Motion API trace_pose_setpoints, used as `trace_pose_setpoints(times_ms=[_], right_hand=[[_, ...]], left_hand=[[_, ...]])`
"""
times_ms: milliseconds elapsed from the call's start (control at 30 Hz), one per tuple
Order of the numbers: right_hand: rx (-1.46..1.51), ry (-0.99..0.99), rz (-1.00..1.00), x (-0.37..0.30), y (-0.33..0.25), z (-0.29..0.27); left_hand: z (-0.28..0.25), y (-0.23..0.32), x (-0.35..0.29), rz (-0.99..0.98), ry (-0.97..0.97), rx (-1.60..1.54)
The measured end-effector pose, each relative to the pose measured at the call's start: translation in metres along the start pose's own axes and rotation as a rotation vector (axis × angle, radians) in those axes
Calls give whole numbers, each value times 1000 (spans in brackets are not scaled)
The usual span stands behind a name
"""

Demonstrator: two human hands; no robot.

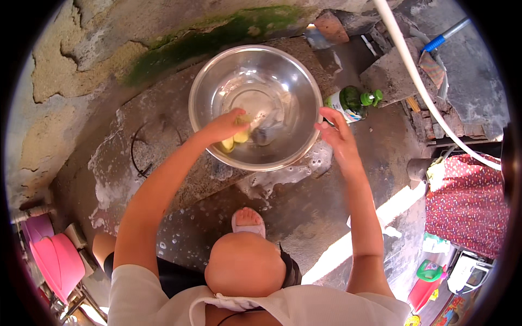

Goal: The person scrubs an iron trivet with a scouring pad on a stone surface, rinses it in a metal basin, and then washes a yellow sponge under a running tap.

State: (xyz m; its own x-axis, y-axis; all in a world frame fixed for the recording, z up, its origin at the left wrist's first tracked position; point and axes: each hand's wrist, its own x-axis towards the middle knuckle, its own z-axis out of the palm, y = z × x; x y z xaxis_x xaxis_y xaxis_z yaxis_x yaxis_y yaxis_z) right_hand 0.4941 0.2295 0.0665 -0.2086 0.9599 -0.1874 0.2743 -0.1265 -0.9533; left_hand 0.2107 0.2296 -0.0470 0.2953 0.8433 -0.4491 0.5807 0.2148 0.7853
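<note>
A wide, shiny metal basin (296, 100) sits on a wet stone slab. My left hand (224, 126) reaches inside over its near left wall, fingers curled around something soft and yellow (241, 136). A second yellow bit (228, 144) shows just below that hand; whether the two are one piece is hidden. Beside the fingers, a dark grey patch (263, 135) lies in the basin, either a scrubber or a reflection. At the right rim is my right hand (340, 138), thumb and fingers bent against the metal edge, with some fingers out of sight.
A green pump bottle (352, 101) lies or leans right of the basin. Suds (272, 176) cover the slab's near edge. A thin dark ring (142, 149) is on the left. A white hose (413, 76) crosses the upper right; pink tubs (57, 261) stand lower left.
</note>
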Motion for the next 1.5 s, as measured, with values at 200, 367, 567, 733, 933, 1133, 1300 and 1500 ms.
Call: trace_pose_setpoints(times_ms=[200,367,567,733,933,1133,1300,1500], right_hand=[[-227,269,-674,-25,-165,-35],[-163,464,-1488,19,-335,15],[-86,463,-1405,60,-439,35],[122,305,-1351,61,-442,33],[144,8,-1338,72,-471,18],[191,13,-1206,32,-323,7],[353,-41,340,-21,-52,-39],[318,437,368,-7,41,-169]], left_hand=[[-1,23,-14,287,270,496],[17,-8,19,476,274,-192],[8,92,-23,525,214,-351],[-21,132,-28,194,79,-859],[-14,129,-12,112,50,-1225],[-12,96,-10,144,168,-1591],[-11,81,-8,37,268,-1548],[6,44,13,-184,445,-1384]])
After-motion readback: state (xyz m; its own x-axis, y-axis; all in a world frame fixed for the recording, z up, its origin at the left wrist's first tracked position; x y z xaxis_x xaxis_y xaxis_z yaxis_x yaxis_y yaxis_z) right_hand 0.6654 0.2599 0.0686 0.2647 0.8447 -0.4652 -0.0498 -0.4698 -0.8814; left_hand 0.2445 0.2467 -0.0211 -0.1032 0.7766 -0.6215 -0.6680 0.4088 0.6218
